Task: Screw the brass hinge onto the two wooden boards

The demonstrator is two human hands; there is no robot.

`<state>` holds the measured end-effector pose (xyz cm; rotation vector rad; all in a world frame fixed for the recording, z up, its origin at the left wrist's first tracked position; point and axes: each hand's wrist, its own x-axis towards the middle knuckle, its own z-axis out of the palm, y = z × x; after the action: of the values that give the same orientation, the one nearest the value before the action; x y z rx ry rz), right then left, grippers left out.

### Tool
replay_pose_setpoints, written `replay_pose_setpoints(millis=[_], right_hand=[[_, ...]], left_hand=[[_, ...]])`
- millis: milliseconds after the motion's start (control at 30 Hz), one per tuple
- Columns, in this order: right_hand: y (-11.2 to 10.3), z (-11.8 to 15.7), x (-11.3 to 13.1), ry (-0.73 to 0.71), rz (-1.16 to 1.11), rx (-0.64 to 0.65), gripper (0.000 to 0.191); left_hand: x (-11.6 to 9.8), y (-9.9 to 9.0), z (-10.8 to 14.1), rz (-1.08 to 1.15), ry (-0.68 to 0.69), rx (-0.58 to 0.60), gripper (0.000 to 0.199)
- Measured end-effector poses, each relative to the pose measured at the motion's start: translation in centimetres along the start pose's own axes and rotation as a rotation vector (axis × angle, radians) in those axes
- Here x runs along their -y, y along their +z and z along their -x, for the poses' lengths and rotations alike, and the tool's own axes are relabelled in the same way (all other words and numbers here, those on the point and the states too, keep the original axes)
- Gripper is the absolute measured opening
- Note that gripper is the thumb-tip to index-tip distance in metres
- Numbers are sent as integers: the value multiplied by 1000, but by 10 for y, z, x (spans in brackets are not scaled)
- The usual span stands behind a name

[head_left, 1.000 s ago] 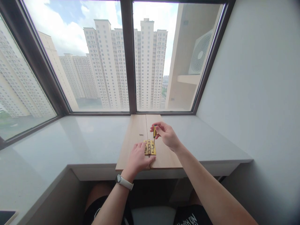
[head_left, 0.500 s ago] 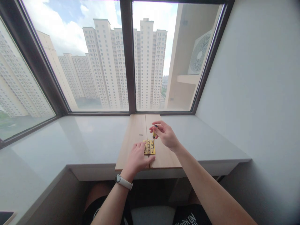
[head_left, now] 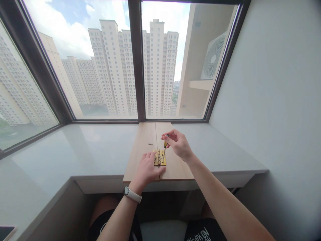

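Note:
A brass-coloured hinge (head_left: 162,158) lies flat across the seam between two pale wooden boards (head_left: 173,172). My left hand (head_left: 147,167) rests over the hinge's left leaf, its fingers stretched out and the thumb apart along the near edge; part of that leaf is hidden beneath it. In my right hand (head_left: 178,144) is a small screwdriver (head_left: 165,144) with a yellow and black handle, pinched between thumb and fingers. The screwdriver stands nearly upright, its tip down at the hinge's right leaf, where small dark screw heads or holes show.
A small metal piece, perhaps a screw (head_left: 150,144), lies on the left board beyond the hinge. The boards sit on a white window ledge (head_left: 100,150). Window frames (head_left: 141,67) rise behind, and a white wall (head_left: 271,83) closes the right side.
My right fingers have shifted slightly around the screwdriver's handle, now covering more of its top. The left hand and the hinge stay in place.

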<state>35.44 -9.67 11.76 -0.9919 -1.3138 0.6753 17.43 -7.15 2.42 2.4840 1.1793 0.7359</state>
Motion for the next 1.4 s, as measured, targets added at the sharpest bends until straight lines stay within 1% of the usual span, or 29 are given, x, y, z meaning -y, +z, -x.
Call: replay_pose_setpoints(millis=[133, 233, 333, 433, 633, 800, 967, 1067, 1133, 1200, 1400], right_hand=[[2, 1, 2, 7, -15, 23, 40], [2, 1, 4, 1, -26, 69, 37], [1, 1, 3, 27, -54, 111, 36], [0, 0, 2, 52, -79, 89, 35], [0, 1, 3, 40, -70, 29, 31], [3, 2, 3, 45, -60, 5, 34], [5, 0, 1, 22, -63, 24, 39], [4, -2, 2, 10, -32, 89, 36], [3, -3, 3, 29, -29, 142, 37], [0, -5, 2, 48, -36, 169, 37], [-1, -7, 0, 26, -27, 102, 31]], left_hand=[[-1, -1, 0, 3, -1, 5, 72], [-3, -2, 0, 1, -15, 17, 72], [-3, -4, 0, 3, -30, 35, 73], [-3, -4, 0, 5, -27, 34, 73], [-2, -2, 0, -3, -20, 26, 71], [-1, -1, -1, -9, -17, 14, 72], [-2, -2, -1, -11, -13, 14, 72], [-2, -4, -1, -4, -12, 17, 72], [-3, -4, -1, 1, -23, 24, 72], [-4, -5, -1, 3, -34, 30, 73], [-3, -2, -1, 0, -28, 28, 73]])
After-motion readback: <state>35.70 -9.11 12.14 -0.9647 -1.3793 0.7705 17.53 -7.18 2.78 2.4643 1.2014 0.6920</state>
